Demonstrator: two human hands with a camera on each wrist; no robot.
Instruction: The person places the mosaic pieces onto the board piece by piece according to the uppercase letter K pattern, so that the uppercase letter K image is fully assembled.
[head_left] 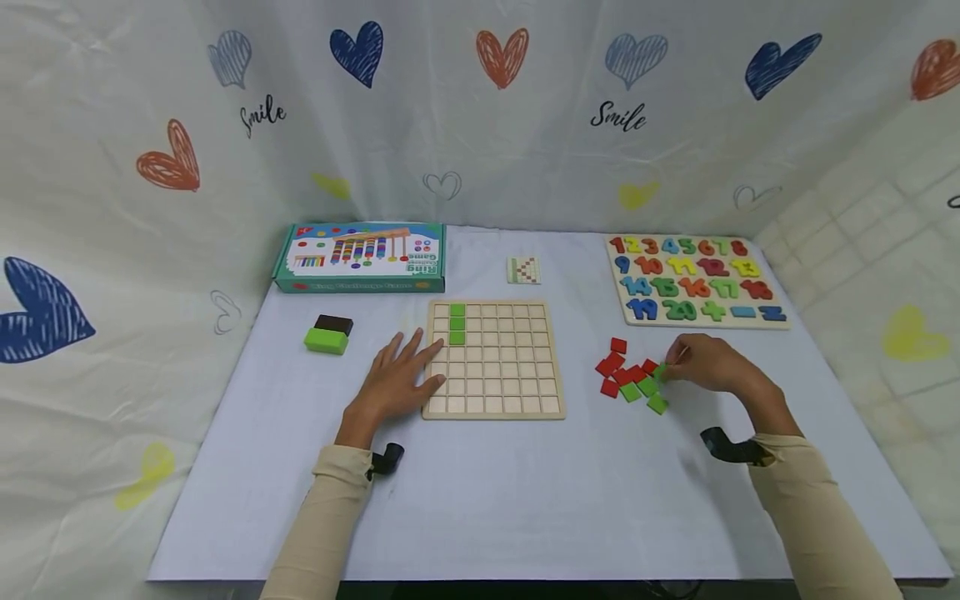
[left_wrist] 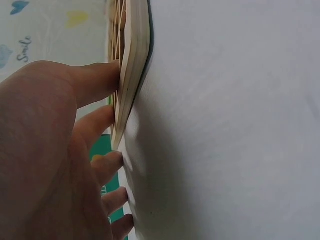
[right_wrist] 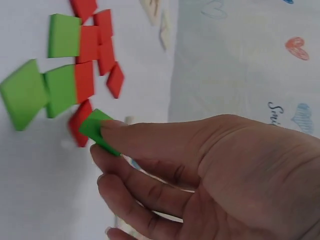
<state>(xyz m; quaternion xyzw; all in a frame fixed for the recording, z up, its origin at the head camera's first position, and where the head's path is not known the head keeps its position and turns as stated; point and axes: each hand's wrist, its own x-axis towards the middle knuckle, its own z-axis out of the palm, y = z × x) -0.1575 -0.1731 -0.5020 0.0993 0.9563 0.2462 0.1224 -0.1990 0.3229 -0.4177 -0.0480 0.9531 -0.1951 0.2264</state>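
Between my right thumb and index finger I pinch a small green square tile [right_wrist: 95, 125]. That right hand [head_left: 703, 362] is at the edge of a loose pile of red tiles [head_left: 610, 364] and green tiles [head_left: 629, 392] on the table. Three green tiles [head_left: 457, 323] sit one below another in the second column of a wooden grid board [head_left: 495, 390]. My left hand [head_left: 393, 379] lies at the board's left edge with its fingers spread. In the left wrist view, its thumb [left_wrist: 97, 80] and index finger touch the board's rim.
A number puzzle board [head_left: 697, 279] lies at the back right. At the back left is a boxed game [head_left: 360, 258], with a green and black block [head_left: 327, 340] in front. A small pattern card [head_left: 523, 270] lies behind the grid board. A printed curtain surrounds the table.
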